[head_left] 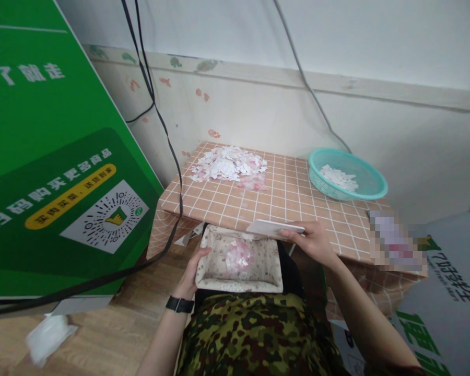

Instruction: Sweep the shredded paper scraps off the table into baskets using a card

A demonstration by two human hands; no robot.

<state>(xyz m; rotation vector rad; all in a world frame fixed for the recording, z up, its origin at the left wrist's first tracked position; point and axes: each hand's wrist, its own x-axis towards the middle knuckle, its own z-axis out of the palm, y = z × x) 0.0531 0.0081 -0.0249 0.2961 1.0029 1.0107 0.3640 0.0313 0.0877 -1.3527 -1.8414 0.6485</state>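
Observation:
A rectangular beige tray [238, 286] with a speckled pattern rests on my lap against the table's near edge. My left hand [194, 270] grips its left side, with the thumb over the rim. Inside lies a small heap of pink and white flat pieces [238, 256]. My right hand [312, 241] pinches a thin white flat board [272, 227], held above the tray's far right rim. Farther back on the table sits a large pile of white and pinkish paper-like scraps [231, 163], with some pink ones spread at its front.
The table [285, 196] has a brown checked cloth. A turquoise plastic basket [370, 183] holding white strips stands at the back right, near a blurred phone-like object [395, 243]. A green sign [94, 156] and hanging black cable [174, 151] are at left; a white bag [49, 334] lies on the floor.

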